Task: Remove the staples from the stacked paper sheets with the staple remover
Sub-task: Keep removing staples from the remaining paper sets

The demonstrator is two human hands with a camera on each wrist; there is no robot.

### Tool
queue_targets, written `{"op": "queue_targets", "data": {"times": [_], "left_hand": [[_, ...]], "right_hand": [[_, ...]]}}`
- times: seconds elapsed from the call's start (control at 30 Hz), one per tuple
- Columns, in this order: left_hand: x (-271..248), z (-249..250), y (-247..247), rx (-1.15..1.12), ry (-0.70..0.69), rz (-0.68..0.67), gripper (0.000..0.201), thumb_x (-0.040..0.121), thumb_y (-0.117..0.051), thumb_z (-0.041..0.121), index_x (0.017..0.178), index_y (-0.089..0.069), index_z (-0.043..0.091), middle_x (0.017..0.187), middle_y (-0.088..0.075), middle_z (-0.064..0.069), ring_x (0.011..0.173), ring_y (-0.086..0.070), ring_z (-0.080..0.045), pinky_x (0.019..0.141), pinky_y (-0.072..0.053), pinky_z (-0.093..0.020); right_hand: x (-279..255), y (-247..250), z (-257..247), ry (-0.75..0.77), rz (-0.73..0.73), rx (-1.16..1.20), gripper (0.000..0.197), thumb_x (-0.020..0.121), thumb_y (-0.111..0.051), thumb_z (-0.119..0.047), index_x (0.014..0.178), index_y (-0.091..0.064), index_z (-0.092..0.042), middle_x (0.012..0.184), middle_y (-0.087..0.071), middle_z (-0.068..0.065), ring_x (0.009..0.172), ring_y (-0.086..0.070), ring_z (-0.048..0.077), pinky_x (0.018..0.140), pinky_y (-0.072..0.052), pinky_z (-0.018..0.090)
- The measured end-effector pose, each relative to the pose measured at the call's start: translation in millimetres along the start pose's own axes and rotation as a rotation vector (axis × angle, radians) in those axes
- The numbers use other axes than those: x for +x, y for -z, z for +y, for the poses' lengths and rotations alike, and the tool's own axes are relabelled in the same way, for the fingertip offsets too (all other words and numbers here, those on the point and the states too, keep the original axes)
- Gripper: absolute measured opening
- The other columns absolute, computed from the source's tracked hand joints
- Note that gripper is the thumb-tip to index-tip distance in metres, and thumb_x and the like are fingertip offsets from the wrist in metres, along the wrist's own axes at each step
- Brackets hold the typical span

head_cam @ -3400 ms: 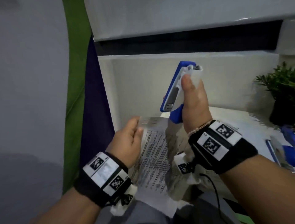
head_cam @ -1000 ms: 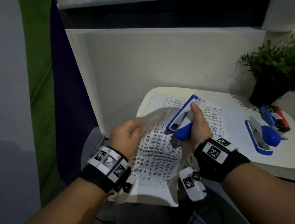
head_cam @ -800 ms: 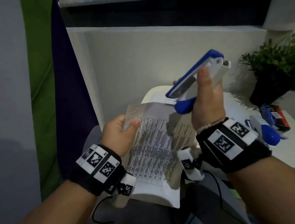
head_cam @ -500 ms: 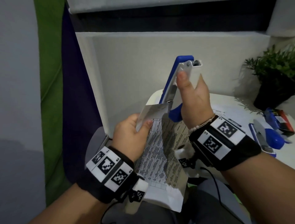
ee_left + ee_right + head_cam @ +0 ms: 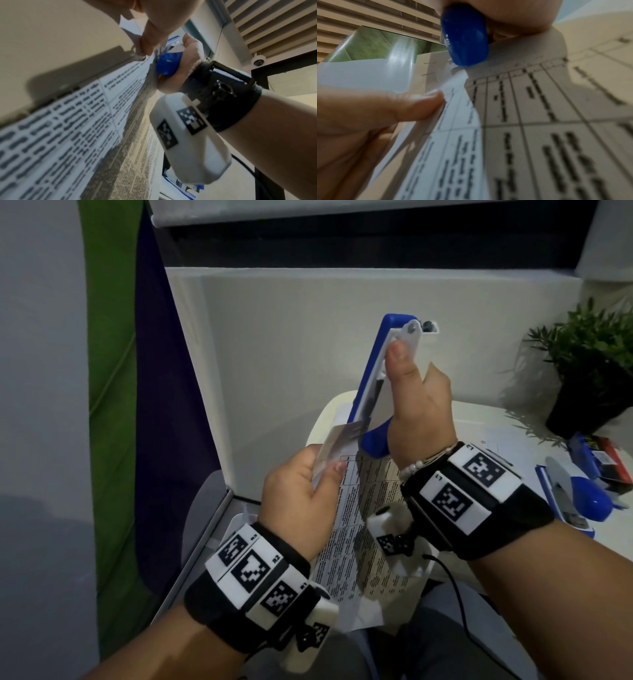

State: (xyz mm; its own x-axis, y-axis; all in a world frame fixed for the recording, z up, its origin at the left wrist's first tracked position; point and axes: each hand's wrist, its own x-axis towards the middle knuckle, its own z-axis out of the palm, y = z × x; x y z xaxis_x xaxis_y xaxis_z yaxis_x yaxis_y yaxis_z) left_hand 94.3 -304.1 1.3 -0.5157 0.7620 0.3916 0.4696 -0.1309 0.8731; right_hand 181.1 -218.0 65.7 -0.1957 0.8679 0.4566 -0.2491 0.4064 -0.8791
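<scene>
- A potted plant [image 5: 589, 364] is standing at the far right of the white table [image 5: 479, 422], with a blue stapler [image 5: 575, 498] and a small dark box [image 5: 606, 460] lying near it, well apart from both hands.
- A white partition [image 5: 308, 337] is rising behind the hands.
- The wrist camera housing [image 5: 394, 539] is hiding part of the printed page in the head view, and in the right wrist view the blue butt of the tool is blocking the sight of its tip.
- The right hand [image 5: 418, 412] is wrapping its fingers round the staple remover [image 5: 371, 378] and holding it almost upright, the thumb lying flat up the white side toward the hinge.
- The left hand [image 5: 301, 494] is pinching the top left corner of the stacked paper sheets [image 5: 359, 542] between the thumb and the curled fingers, and is holding them up off the lap in front of the table edge.
- The lower metal end of the staple remover is meeting the top edge of that turned-back corner, just above the left thumb.
- Whether the tip is sitting under a staple cannot be told.
- The staple remover is showing as a long, narrow, hard blue and white plastic body with a rounded glossy blue butt and a grey metal strip.
- The sheets are bending as thin white paper printed with a ruled table of dark text, blurred in both wrist views.
- Two short thin lines that look like staples [image 5: 428, 68] are showing on the folded corner.
</scene>
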Motion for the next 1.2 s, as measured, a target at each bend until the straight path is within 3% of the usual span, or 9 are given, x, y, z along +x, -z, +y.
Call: {"op": "queue_targets", "data": {"times": [0.43,0.63,0.73,0.83,0.9,0.97,1.03,1.1,1.2], "left_hand": [[2,-2,0,-0.034,0.012,-0.004,0.016,0.089,-0.058,0.017,0.090,-0.065,0.032,0.079,-0.071,0.005,0.074,-0.067,-0.012,0.068,-0.057,-0.035],[18,-12,8,-0.118,0.159,0.041,0.016,0.090,-0.058,0.015,0.087,-0.063,0.030,0.073,-0.064,0.020,0.065,-0.061,0.013,0.057,-0.046,-0.004],[24,-20,12,-0.200,0.222,0.083,0.019,0.092,-0.055,0.010,0.092,-0.064,0.027,0.075,-0.066,0.022,0.071,-0.062,0.013,0.062,-0.048,-0.005],[28,-25,17,-0.191,0.224,0.085,0.028,0.094,-0.050,0.008,0.089,-0.063,0.032,0.071,-0.069,0.020,0.065,-0.064,0.005,0.058,-0.049,-0.013],[30,-29,19,-0.116,0.183,0.065,0.028,0.094,-0.051,0.008,0.098,-0.067,0.031,0.084,-0.070,0.017,0.057,-0.059,0.005,0.054,-0.047,-0.012],[29,-37,20,-0.018,0.094,-0.004,0.037,0.090,-0.054,0.002,0.100,-0.068,0.036,0.108,-0.067,0.014,0.074,-0.060,0.006,0.065,-0.049,-0.009],[24,-44,20,0.101,-0.006,-0.100,0.052,0.085,-0.055,-0.007,0.096,-0.066,0.042,0.117,-0.063,0.012,0.096,-0.059,0.006,0.077,-0.045,-0.003],[17,-50,20,0.310,-0.154,-0.177,0.052,0.081,-0.055,-0.008,0.104,-0.065,0.038,0.118,-0.063,0.010,0.099,-0.061,0.003,0.079,-0.043,-0.001],[7,-64,17,0.522,-0.327,-0.283,0.047,0.076,-0.046,0.000,0.110,-0.067,0.025,0.115,-0.067,0.001,0.106,-0.063,-0.017,0.096,-0.044,-0.027]], "right_hand": [[10,-7,6,0.050,-0.089,-0.023,0.038,0.072,-0.052,-0.058,0.064,-0.046,-0.021,0.054,-0.048,-0.010,0.052,-0.048,0.012,0.052,-0.041,0.024],[21,3,-1,-0.071,0.147,0.187,0.029,0.082,-0.048,-0.052,0.080,-0.051,-0.024,0.073,-0.051,-0.007,0.069,-0.052,0.015,0.079,-0.048,0.034],[28,15,-2,-0.089,0.257,0.242,0.022,0.089,-0.050,-0.050,0.087,-0.056,-0.029,0.079,-0.056,-0.012,0.078,-0.057,0.008,0.092,-0.049,0.035],[22,23,13,-0.160,0.190,0.188,0.034,0.078,-0.055,-0.064,0.079,-0.056,-0.030,0.073,-0.053,-0.010,0.076,-0.052,0.017,0.086,-0.048,0.044],[16,27,36,-0.286,0.144,0.168,0.050,0.062,-0.063,-0.077,0.073,-0.059,-0.029,0.074,-0.056,-0.002,0.076,-0.052,0.023,0.086,-0.048,0.051],[10,32,58,-0.409,0.164,0.182,0.054,0.059,-0.065,-0.077,0.073,-0.065,-0.025,0.078,-0.061,0.006,0.075,-0.058,0.027,0.088,-0.049,0.057],[5,38,80,-0.528,0.225,0.192,0.063,0.066,-0.062,-0.074,0.093,-0.067,-0.018,0.087,-0.066,0.010,0.077,-0.064,0.027,0.086,-0.052,0.055],[-2,43,96,-0.615,0.308,0.198,0.084,0.064,-0.061,-0.076,0.116,-0.061,-0.011,0.105,-0.068,0.009,0.088,-0.067,0.027,0.089,-0.052,0.047],[-8,50,111,-0.624,0.357,0.245,0.051,0.079,-0.059,-0.065,0.096,-0.068,-0.018,0.083,-0.073,0.004,0.076,-0.069,0.026,0.080,-0.055,0.049]]}}
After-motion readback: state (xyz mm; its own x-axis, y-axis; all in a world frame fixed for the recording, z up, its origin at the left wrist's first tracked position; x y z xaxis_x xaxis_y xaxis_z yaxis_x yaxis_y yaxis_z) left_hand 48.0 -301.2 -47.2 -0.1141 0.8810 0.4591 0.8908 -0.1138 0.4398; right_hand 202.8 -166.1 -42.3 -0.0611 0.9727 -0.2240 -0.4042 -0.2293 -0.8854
